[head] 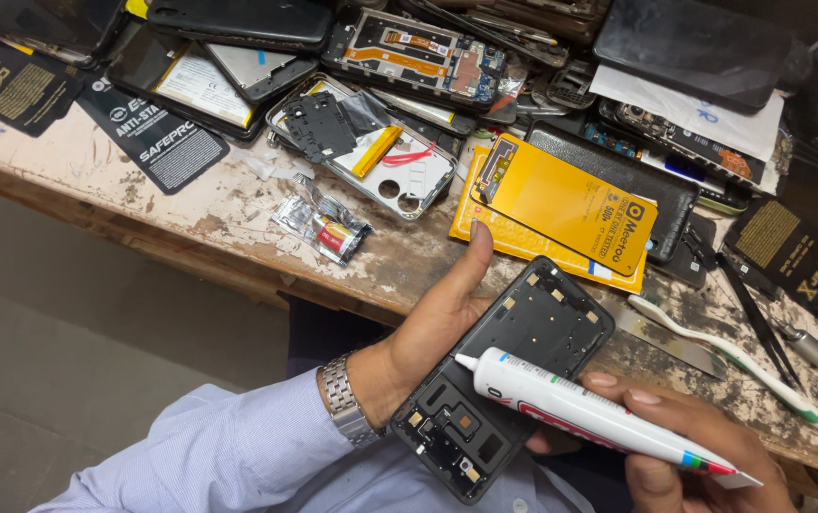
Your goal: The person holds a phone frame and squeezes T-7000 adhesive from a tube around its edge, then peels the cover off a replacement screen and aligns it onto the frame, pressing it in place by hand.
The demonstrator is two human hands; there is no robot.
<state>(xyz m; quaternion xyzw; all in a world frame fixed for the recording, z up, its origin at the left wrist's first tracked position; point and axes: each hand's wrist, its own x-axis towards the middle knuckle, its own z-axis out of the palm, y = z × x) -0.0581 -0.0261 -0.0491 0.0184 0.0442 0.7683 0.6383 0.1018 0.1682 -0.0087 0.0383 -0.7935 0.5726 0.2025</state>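
My left hand [433, 318] holds a black phone frame [509, 370] from below, inner side up, thumb raised along its left edge. A metal watch sits on that wrist. My right hand [689, 437] grips a white glue tube [585, 408] near its tail. The tube's nozzle rests over the middle of the frame. Both hands hover at the front edge of a worn wooden workbench [219, 223].
Yellow flat packages [561, 209] lie just beyond the frame. A white toothbrush [713, 347], tweezers [760, 318] and a metal pry tool [665, 340] lie to the right. Opened phones, back covers and black pouches crowd the bench's far side. A crumpled foil wrapper [323, 226] lies at the left.
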